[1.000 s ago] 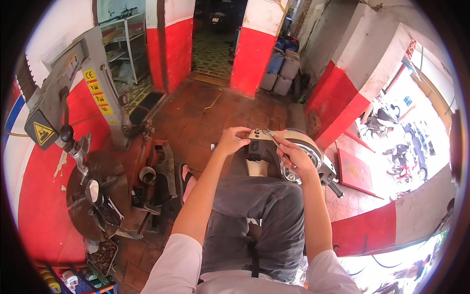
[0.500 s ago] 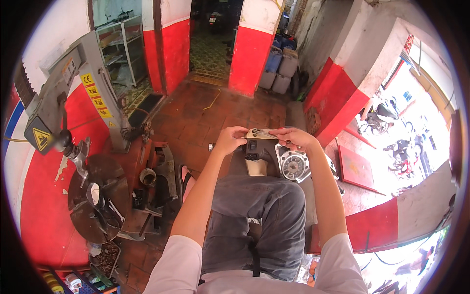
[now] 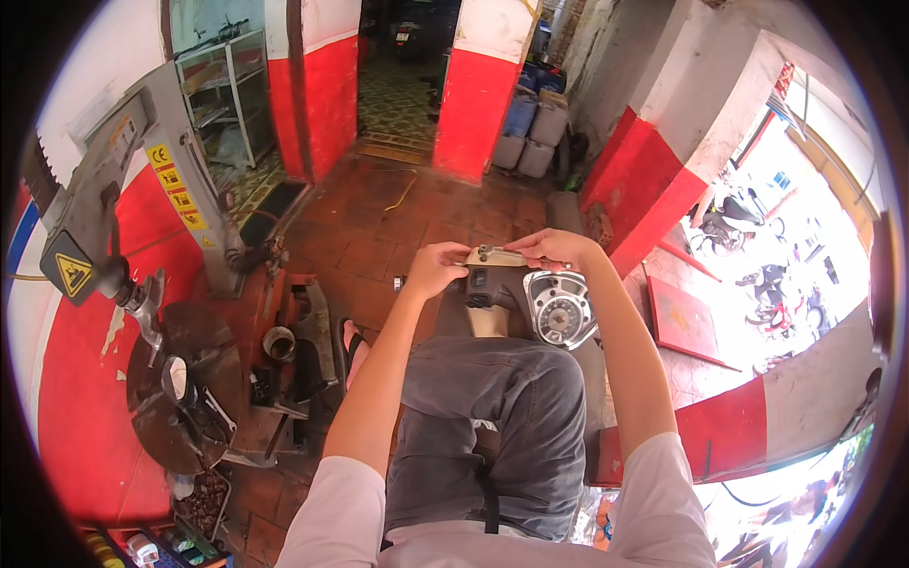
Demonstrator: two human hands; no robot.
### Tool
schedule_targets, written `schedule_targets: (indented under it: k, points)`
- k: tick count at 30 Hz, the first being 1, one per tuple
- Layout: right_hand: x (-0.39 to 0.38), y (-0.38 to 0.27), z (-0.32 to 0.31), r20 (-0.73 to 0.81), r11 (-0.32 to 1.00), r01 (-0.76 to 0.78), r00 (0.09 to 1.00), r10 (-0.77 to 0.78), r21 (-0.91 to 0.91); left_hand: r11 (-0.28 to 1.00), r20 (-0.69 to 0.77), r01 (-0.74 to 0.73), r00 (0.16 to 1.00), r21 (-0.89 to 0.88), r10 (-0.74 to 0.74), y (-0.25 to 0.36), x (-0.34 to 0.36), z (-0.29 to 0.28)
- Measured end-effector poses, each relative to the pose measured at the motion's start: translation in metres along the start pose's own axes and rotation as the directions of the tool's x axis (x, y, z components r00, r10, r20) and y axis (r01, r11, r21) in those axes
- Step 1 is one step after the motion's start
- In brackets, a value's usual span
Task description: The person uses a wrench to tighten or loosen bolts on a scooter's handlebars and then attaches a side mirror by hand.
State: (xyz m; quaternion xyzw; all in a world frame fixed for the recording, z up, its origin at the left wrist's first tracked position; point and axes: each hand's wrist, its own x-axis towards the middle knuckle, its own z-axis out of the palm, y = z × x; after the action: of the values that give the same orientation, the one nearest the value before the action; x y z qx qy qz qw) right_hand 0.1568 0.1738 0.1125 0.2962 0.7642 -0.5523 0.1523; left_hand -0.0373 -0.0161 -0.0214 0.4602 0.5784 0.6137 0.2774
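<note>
A scooter handlebar cover [image 3: 508, 285], dark brown with a beige rim, lies over my raised thigh. Set into its right part is a round speedometer [image 3: 562, 320] in a chrome surround. My left hand [image 3: 439, 271] is closed on the cover's left end, thumb and fingers at the far rim. Along the same rim, to the right, my right hand [image 3: 565, 249] pinches with its fingertips. A small metal fitting [image 3: 486, 252] shows on top between both hands. Something thin and dark shows under my right fingers, too small to name.
At my left stands a tyre-changing machine with a round turntable [image 3: 180, 417], a wrench [image 3: 221, 409] lying on it. Several jerrycans [image 3: 535, 142] stand by the far wall. To the right are a red board [image 3: 684, 320] and a bright opening with motorbikes [image 3: 739, 222].
The view has shifted slightly, so the scene sits a little differently. My right hand's fingers have moved a little along the rim; both hands stay on the cover.
</note>
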Motion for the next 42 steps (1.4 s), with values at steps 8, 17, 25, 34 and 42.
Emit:
schedule_targets:
  k: [8, 17, 25, 34, 42]
  points:
    - [0.01, 0.013, 0.161, -0.444, 0.815, 0.37, 0.882, -0.157, 0.447, 0.997, 0.006, -0.07, 0.998, -0.038, 0.07, -0.008, -0.001, -0.003]
    - [-0.035, 0.033, 0.124, -0.298, 0.914, 0.343, 0.915, -0.273, 0.218, 0.998, -0.018, -0.044, 0.999, 0.036, 0.045, -0.01, 0.002, -0.005]
    - [-0.026, 0.015, -0.004, -0.018, 0.978, 0.206, 0.978, -0.206, -0.032, 0.996, -0.058, -0.02, 0.998, 0.089, 0.026, -0.011, 0.004, 0.002]
    - [0.01, 0.004, -0.023, 0.017, 0.993, -0.049, 0.999, 0.051, -0.111, 0.996, -0.053, -0.046, 0.997, 0.079, 0.05, -0.014, 0.004, 0.002]
    - [0.007, -0.002, -0.024, 0.009, 0.987, -0.05, 0.999, 0.052, -0.152, 0.991, -0.067, -0.03, 0.997, 0.134, 0.04, -0.006, 0.0, 0.002]
